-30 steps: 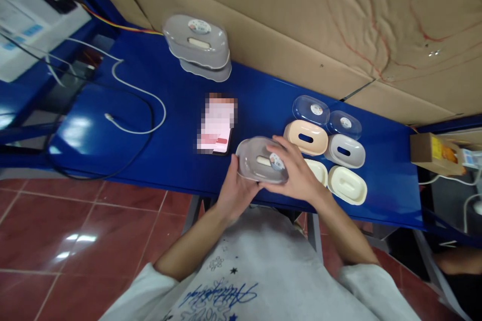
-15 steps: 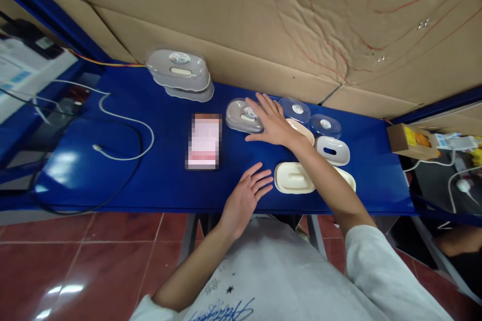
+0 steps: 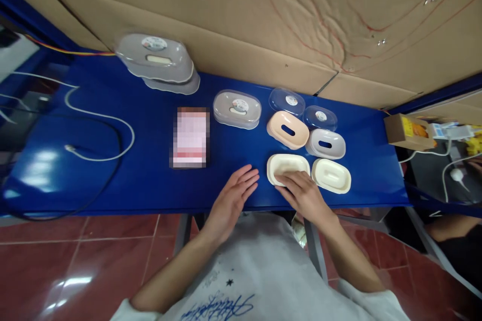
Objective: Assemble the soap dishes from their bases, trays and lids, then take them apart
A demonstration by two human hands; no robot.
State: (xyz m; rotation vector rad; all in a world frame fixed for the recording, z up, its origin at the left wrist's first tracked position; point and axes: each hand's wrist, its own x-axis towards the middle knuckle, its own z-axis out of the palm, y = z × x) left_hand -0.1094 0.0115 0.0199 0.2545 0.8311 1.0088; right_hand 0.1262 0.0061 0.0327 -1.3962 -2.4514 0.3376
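Observation:
My right hand [image 3: 303,195] is closed over the near rim of the left cream oval dish [image 3: 288,159], fingers inside it and thumb at the front. The dish rests on the blue table [image 3: 233,195]. My left hand [image 3: 235,193] hovers left of it with fingers stretched out, holding nothing. To the right lies a second cream oval dish [image 3: 332,176]. Behind them sit a peach slotted insert [image 3: 288,130] and a pale grey slotted insert [image 3: 326,144]. Two clear lids, the left lid [image 3: 280,98] and the right lid [image 3: 321,118], lie farther back.
A lidded grey oval box [image 3: 237,110] stands left of the inserts. Farther left are stacked larger lidded boxes [image 3: 158,57] and a blurred-out rectangular object [image 3: 189,138]. A white cable [image 3: 130,130] curls at left. Cardboard [image 3: 226,35] walls the back; a small carton [image 3: 408,131] is at right.
My right hand has come back from beside the lidded grey box to the left cream dish. The inserts it covered now show. My left hand stays open and has shifted slightly; the view has turned.

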